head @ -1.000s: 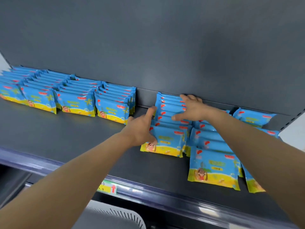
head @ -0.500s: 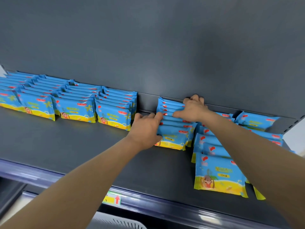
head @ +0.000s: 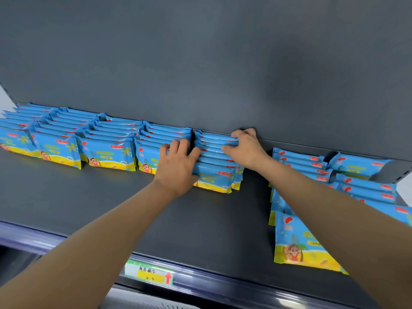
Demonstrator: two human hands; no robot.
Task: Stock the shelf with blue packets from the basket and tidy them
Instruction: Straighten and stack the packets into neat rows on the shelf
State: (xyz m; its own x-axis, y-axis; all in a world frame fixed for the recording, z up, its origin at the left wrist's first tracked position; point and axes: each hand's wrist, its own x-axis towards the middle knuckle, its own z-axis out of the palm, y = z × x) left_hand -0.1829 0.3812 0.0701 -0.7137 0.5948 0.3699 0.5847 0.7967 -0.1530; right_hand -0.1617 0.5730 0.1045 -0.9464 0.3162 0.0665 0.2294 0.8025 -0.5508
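Two bare forearms are extended up and forward over a dark shelf, and one row of blue packets is enclosed between the hands. The left hand is laid palm down on the left end of this fifth row. Its fingers are spread and nearly straight, reaching across onto the neighbouring row, and its thumb is pressed on the packet tops; nothing is clasped by it. The right hand is hooked over the right rear corner of the same row. Its fingers are curled behind the rearmost packets, against the back panel, and its thumb is set on the packet tops, so that the rear packets are pinched.

At the left, four upright rows are packed edge to edge and lean slightly backward. Each packet is a flat, glossy pillow pack, blue above and yellow below, with crimped side seams, a red mark and a cartoon figure. The shelf and panel are smooth, matt and dark grey. A green and yellow price label with a red arrow is set in the shiny front rail. At the right, apart from the held row, looser packets are stood in uneven rows.

The front packet's left end is covered by the left hand. Part of the looser packets is hidden by the right forearm, and the rightmost ones are cut off at the frame edge. The label's print is too blurred to be read.
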